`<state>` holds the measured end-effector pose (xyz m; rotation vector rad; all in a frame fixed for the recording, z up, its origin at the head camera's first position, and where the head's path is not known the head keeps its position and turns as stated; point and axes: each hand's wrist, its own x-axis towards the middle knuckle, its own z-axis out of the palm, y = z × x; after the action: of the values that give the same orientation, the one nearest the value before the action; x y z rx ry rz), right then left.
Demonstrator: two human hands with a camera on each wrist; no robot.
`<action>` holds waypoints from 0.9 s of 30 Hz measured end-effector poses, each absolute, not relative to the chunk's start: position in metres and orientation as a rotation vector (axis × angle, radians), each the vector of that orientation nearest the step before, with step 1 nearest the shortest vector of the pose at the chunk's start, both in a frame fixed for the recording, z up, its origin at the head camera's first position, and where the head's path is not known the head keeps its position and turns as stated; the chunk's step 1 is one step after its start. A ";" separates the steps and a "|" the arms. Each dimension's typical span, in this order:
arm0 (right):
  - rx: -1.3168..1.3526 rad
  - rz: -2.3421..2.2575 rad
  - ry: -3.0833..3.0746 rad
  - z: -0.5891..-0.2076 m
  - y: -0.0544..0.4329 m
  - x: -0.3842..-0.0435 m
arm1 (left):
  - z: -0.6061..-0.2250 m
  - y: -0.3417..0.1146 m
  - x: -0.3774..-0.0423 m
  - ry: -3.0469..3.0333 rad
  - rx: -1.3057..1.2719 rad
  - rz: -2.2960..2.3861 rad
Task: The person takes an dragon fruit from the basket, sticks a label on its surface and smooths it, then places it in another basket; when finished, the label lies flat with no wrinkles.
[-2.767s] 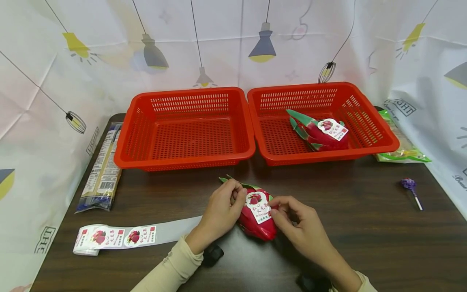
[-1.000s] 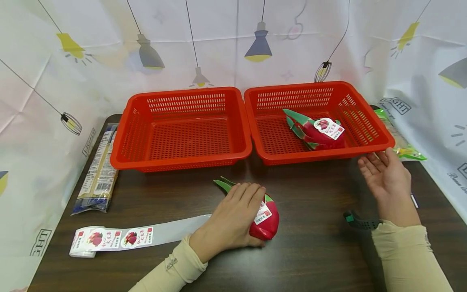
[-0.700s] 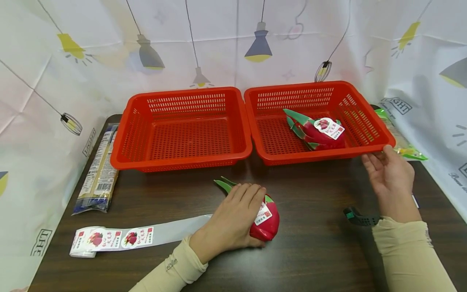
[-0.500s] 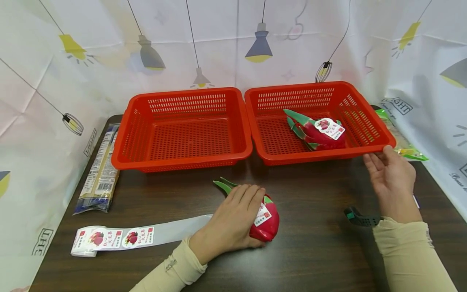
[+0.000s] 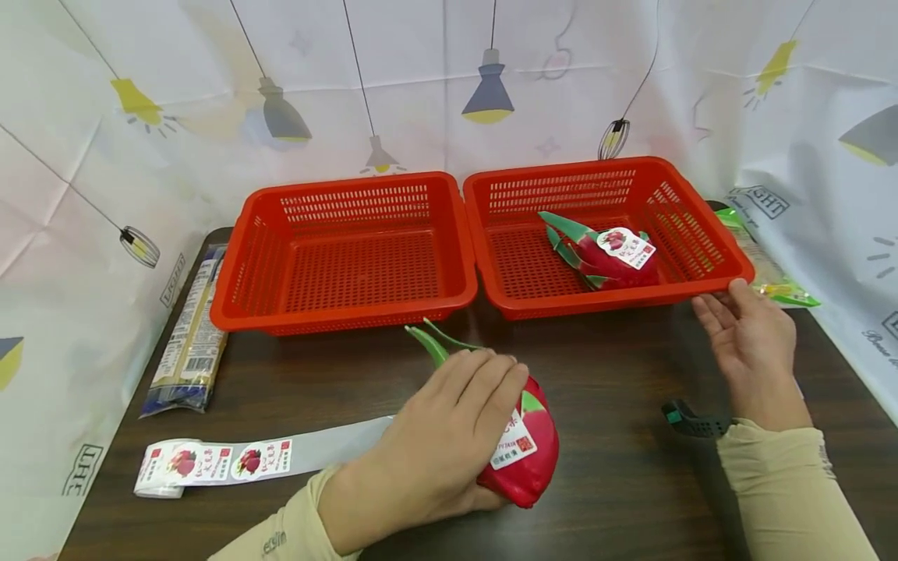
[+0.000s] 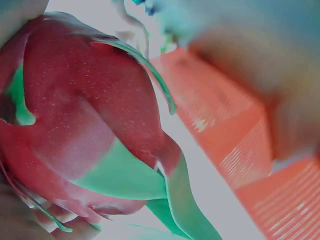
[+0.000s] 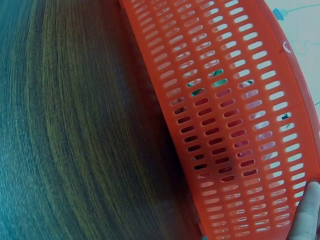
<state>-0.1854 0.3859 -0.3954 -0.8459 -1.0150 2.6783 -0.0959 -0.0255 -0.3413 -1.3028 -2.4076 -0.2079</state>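
Observation:
My left hand (image 5: 435,440) grips a red dragon fruit (image 5: 542,436) with green leaf tips, palm down and fingers curled over it. A white label (image 5: 514,446) shows past the fingertips; part of it is under the hand. In the left wrist view the fruit (image 6: 95,105) looms close, its leaves pointing to the lower right. My right hand (image 5: 754,347) holds the front right corner of the right red basket (image 5: 603,301), thumb on the rim and fingers below. A second labelled dragon fruit (image 5: 612,269) lies in that basket. The right wrist view shows the slotted basket wall (image 7: 176,112).
Another red basket (image 5: 344,318) stands directly to the left. A strip of dragon fruit stickers (image 5: 217,461) unrolls at the left front. A long clear packet (image 5: 192,343) lies along the left edge, and a green-edged bag (image 5: 786,291) sits behind the right hand.
Both hands were at the label on the fruit; the right then moved to the basket corner. The left hand has since raised the fruit and brought it nearer to me.

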 end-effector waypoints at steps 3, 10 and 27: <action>-0.824 2.690 -1.040 -0.395 0.388 -0.183 | -0.317 -0.020 -0.119 -2.359 -1.290 -0.190; -0.817 2.692 -1.111 -0.394 0.390 -0.181 | -0.279 0.016 -0.209 -2.572 -1.229 -0.114; -0.744 2.687 -1.186 -0.389 0.392 -0.176 | -0.332 0.124 -0.308 -2.995 -1.054 0.233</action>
<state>-0.1764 0.3919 -0.3894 -0.7436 -1.1861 2.6874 -0.3076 0.1237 -0.3321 -1.0537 -2.9949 0.2325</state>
